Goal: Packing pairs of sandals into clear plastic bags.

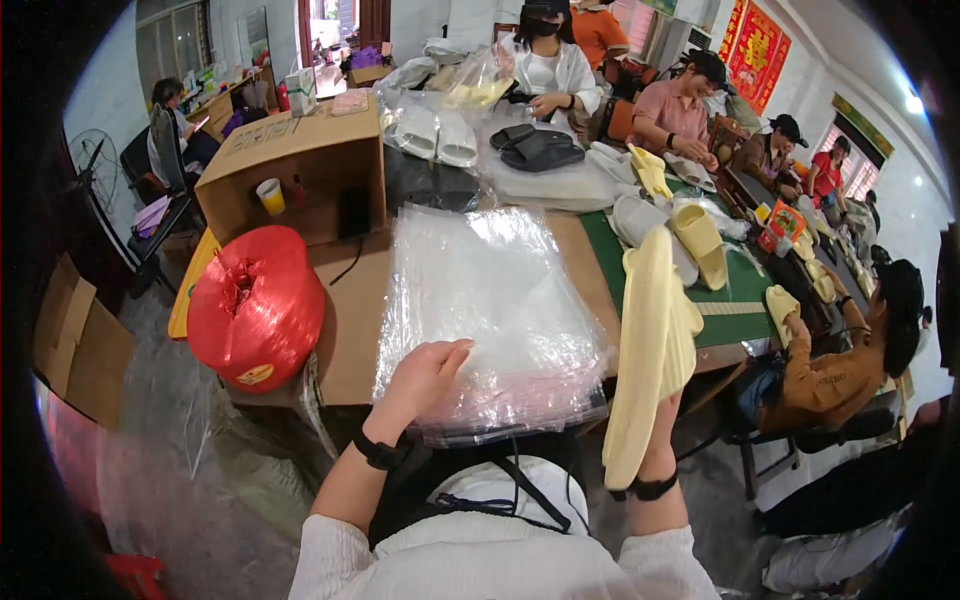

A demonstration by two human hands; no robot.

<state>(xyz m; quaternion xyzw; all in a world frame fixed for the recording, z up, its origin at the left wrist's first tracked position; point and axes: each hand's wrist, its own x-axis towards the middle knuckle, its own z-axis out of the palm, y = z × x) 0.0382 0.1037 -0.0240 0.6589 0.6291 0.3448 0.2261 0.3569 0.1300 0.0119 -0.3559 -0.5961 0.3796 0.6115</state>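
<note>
A stack of clear plastic bags (pixel 480 290) lies on the table in front of me. My left hand (pixel 425 378) rests on the near left part of the stack, thumb and fingertips drawn together at the top bag's film. On the right, a pair of pale yellow slide slippers (pixel 645 350) is held up on edge, one against the other. My right hand (pixel 660 440) grips the pair from behind; its fingers are mostly hidden by the slippers.
Left of the bags sit a big roll of red plastic twine (pixel 258 305) and an open cardboard box (pixel 290 170) with a cup inside. Black slippers (pixel 538 148), white slippers (pixel 435 135) and a yellow slipper (pixel 700 245) lie beyond. Several people work along the tables; one (pixel 835 365) sits at the right.
</note>
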